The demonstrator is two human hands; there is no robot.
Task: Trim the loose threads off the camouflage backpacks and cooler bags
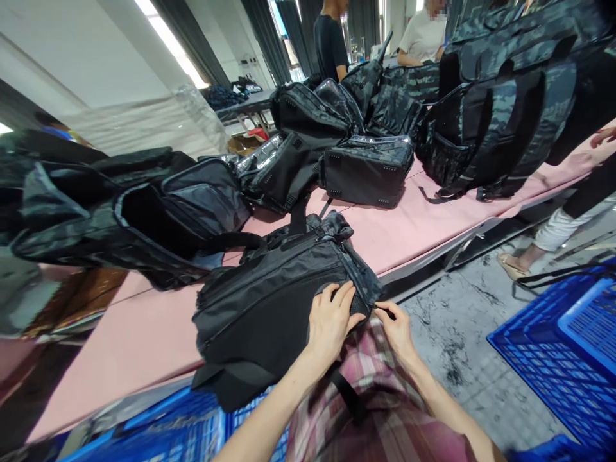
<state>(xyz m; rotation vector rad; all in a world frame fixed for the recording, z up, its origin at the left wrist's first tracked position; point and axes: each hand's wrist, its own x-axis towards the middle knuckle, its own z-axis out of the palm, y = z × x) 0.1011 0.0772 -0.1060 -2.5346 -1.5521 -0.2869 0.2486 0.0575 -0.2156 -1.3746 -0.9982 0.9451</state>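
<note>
A black backpack (255,321) lies on the near edge of the pink-covered table, its lower corner hanging over the side. My left hand (330,321) rests on its right end, fingers bent over the dark mesh and thumb apart, gripping the fabric. Just to the right, at the corner of the camouflage side panel (360,273), my right hand (395,326) is closed in a pinch. A small black tab (385,310) shows between those fingertips; whether it is a zipper pull or a strap end I cannot tell. A black strap (349,394) hangs over my checked clothing below.
Open camouflage bags (144,218) crowd the left of the pink table (399,234). A boxy black bag (368,173) and a large camouflage backpack (505,128) stand farther back. Blue crates (563,346) are on the floor at right and below the table. People stand beyond and at right.
</note>
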